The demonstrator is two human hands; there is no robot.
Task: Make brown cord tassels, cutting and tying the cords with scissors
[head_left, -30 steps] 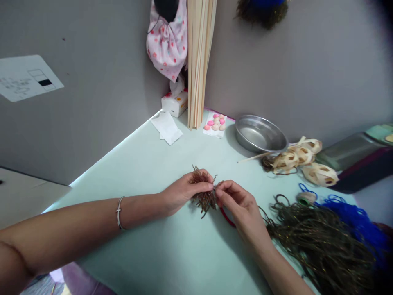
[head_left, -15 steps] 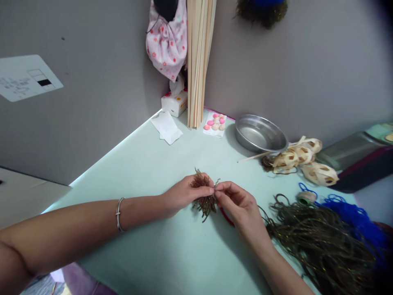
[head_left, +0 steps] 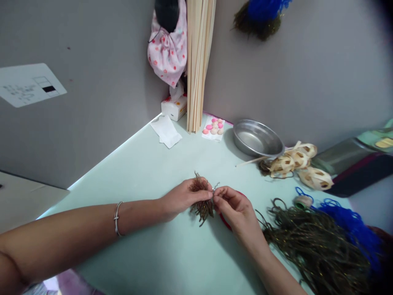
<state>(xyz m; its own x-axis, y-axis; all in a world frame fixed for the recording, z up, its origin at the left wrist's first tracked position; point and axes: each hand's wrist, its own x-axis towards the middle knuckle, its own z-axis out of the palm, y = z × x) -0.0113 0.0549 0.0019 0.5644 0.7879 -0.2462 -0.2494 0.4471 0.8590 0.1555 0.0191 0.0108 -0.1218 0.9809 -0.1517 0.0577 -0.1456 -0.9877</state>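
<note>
The right hand (head_left: pixel 235 209) had edged a little leftward against the counter (head_left: pixel 172 258), baring more of the red loop (head_left: pixel 225 221) beneath it, while the whole view had slid slightly downward, which looked like the camera tilting. The brown bundle (head_left: pixel 203 209) had hardly moved: it was near the middle of the counter, gripped in the left hand (head_left: pixel 182 198), its loose ends fanning out above and below the thumb. The left fingers were closed around it. The right thumb and fingers met in a narrow pinch just beside it, seemingly on a thin wavy strand (head_left: pixel 217 185) whose tip stuck up between the hands; the exact hold was too small to make out. So slight a shift suggested fine work at that one spot, with the left hand serving as the steady clamp.
</note>
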